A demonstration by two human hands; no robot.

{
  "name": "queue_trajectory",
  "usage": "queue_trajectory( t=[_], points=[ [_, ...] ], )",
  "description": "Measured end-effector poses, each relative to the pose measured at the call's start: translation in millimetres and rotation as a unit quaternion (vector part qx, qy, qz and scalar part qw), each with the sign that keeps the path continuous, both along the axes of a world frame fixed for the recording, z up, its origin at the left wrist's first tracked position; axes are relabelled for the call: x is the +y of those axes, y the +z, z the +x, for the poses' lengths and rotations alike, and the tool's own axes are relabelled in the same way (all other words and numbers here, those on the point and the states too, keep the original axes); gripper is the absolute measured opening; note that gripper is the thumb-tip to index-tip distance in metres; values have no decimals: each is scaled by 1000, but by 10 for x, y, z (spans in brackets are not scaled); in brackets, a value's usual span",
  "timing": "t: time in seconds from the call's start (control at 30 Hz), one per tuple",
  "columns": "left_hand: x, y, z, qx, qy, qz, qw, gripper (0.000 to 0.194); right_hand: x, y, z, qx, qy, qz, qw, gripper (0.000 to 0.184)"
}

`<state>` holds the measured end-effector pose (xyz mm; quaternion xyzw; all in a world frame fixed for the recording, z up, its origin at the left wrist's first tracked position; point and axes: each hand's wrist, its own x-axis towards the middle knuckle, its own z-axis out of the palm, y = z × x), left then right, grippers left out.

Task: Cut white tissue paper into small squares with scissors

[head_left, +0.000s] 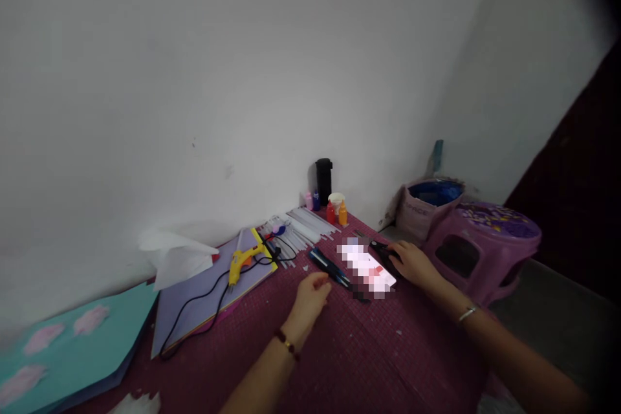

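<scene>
On the right of the table, my right hand (411,262) has its fingers closed on the black handles of a pair of scissors (379,248). The blades point away toward the wall, and part of the handles is hidden under my fingers. A phone with a lit, blurred screen (371,272) lies just left of that hand. My left hand (312,297) hovers or rests near the table's middle, fingers loosely bent and apart, holding nothing. Just beyond it lies a dark blue utility knife (330,268), not touched by the hand as far as I can see.
A yellow glue gun (239,265) with a looping black cord lies on purple sheets (194,304). Clear sticks (303,228), paint bottles (330,212) and a black flask (324,181) stand or lie toward the wall. Teal card (82,349) is left; a pink stool (480,252) stands right.
</scene>
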<state>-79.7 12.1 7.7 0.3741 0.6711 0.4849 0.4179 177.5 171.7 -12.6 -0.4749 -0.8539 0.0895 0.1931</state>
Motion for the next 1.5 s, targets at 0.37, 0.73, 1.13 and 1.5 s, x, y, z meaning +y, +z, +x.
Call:
queue_trajectory(
  t=[0.37,0.73,1.13,1.5],
  points=[
    [-332,417,-2209,341,129,-148,919,22,-606,650,-1792,97,276,-4,956,24],
    [-108,273,-2342,348,23,-226,910,26,-741,571,-3005,91,286,-11,954,23],
    [-1246,767,-1532,465,-22,-32,884,18,-1485,835,-2277,83,370,-145,914,29],
    [-1784,1071,-1643,461,-48,137,875,47,-1964,1054,-1436,273,347,-569,694,46]
  ],
)
